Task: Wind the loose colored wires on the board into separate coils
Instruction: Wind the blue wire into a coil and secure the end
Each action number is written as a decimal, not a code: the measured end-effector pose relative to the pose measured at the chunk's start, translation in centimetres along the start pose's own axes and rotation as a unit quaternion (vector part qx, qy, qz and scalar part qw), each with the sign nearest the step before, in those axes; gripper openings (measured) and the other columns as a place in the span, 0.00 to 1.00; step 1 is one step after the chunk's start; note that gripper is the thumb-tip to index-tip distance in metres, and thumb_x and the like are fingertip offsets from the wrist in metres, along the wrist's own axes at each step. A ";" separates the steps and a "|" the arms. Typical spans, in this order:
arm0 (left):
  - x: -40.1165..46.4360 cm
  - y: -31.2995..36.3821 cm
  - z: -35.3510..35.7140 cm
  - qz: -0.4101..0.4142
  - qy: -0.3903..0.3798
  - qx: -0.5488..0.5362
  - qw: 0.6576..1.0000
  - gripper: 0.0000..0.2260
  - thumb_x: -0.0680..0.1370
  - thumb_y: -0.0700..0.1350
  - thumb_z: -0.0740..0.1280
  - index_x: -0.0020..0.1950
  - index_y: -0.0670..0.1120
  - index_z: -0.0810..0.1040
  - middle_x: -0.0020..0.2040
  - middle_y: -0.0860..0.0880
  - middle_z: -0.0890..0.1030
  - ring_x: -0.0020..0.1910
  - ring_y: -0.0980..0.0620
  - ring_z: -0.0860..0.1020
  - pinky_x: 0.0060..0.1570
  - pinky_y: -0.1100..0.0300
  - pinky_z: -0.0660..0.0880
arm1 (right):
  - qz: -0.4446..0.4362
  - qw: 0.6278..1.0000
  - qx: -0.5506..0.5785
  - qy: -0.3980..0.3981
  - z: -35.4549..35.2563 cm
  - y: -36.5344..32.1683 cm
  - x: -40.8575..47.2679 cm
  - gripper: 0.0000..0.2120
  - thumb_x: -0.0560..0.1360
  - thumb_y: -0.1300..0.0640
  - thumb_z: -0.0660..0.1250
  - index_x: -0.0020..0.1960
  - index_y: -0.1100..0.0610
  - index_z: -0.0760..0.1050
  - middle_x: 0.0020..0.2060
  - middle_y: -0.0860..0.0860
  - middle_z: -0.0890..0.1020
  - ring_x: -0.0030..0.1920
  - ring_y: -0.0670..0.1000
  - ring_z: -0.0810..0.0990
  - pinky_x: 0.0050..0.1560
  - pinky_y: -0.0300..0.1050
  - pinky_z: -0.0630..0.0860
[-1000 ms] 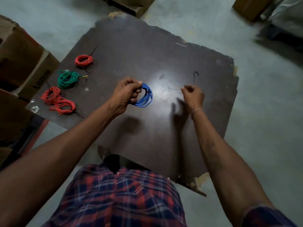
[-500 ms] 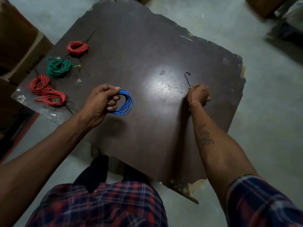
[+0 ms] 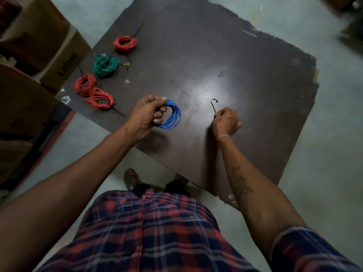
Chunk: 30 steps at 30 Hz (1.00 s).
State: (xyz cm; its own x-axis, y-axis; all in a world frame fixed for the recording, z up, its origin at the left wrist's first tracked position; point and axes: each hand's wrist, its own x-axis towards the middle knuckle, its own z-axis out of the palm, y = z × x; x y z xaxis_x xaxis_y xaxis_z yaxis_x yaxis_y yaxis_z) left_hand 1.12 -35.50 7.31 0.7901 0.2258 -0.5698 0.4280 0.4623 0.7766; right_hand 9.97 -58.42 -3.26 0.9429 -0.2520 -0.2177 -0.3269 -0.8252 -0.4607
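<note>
I am gripping the blue coil (image 3: pixel 171 114) in my left hand (image 3: pixel 146 112), fingers curled through its loops, holding it just above the board (image 3: pixel 245 79) near the front edge. My right hand (image 3: pixel 225 120) is pinching a thin black tie (image 3: pixel 214 105) between thumb and fingertips, its hooked end sticking up and away from me. The two hands are apart, with the shiny patch of board between them.

As I judge it, the winding of the blue wire is finished and I am about to bind it. To do that well, I am keeping my left fingers tight round all the loops so none springs loose, and I should bring the tie across to the side of the coil beside my fingers, pass it through the middle, and twist it snug without crushing the loops. A slack grip now would let the coil unwind.

The finished work is lying at the far left of the board: a red coil (image 3: pixel 125 43), a green coil (image 3: pixel 105 65), and two more red coils (image 3: pixel 84 84) (image 3: pixel 100 99) touching each other, each with dark tie ends poking out.

A cardboard box (image 3: pixel 59 55) beside the board is carrying dark printed lettering, but it is too blurred for me to read. I am seeing no other brand or label.
</note>
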 end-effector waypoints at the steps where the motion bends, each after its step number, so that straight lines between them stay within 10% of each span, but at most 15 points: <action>1: -0.2 0.1 -0.6 -0.001 0.002 -0.005 1.000 0.10 0.83 0.36 0.63 0.42 0.43 0.71 0.31 0.47 0.73 0.21 0.58 0.62 0.20 0.66 0.60 | -0.006 1.000 -0.006 -0.015 0.2 -0.7 -0.3 0.06 0.74 0.60 0.66 0.49 0.55 0.80 0.56 0.54 0.79 0.62 0.59 0.75 0.61 0.53 0.65; 8: -1.2 2.9 -4.0 -0.013 0.014 -0.047 0.999 0.11 0.83 0.36 0.62 0.41 0.43 0.69 0.28 0.49 0.72 0.18 0.60 0.61 0.18 0.68 0.59 | -0.206 0.921 0.289 -0.162 -6.8 -10.2 -8.5 0.02 0.80 0.63 0.66 0.49 0.62 0.74 0.41 0.56 0.82 0.34 0.49 0.78 0.39 0.40 0.77; 14: -1.7 5.6 -5.7 0.005 -0.003 -0.049 0.999 0.09 0.83 0.36 0.62 0.43 0.42 0.70 0.28 0.49 0.72 0.19 0.59 0.62 0.18 0.68 0.58 | -0.460 0.879 0.049 -0.110 -12.8 -15.6 -14.3 0.03 0.78 0.59 0.69 0.49 0.52 0.79 0.42 0.46 0.81 0.43 0.49 0.79 0.51 0.51 0.76; 30: -3.0 9.7 -7.3 0.071 -0.050 0.142 0.986 0.09 0.82 0.40 0.66 0.43 0.45 0.73 0.32 0.47 0.72 0.24 0.56 0.65 0.24 0.65 0.61 | -0.511 0.841 -0.150 0.091 -8.2 -20.9 -16.9 0.04 0.70 0.62 0.77 0.41 0.56 0.83 0.34 0.52 0.79 0.33 0.57 0.74 0.38 0.46 0.62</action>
State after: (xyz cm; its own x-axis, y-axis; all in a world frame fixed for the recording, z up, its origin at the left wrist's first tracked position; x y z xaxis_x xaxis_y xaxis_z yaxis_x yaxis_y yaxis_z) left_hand -0.30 -25.38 14.58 0.8839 0.1787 -0.4322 0.4048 0.1705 0.8983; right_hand 1.38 -41.03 17.09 0.7250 0.6160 0.3081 0.6655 -0.7418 -0.0829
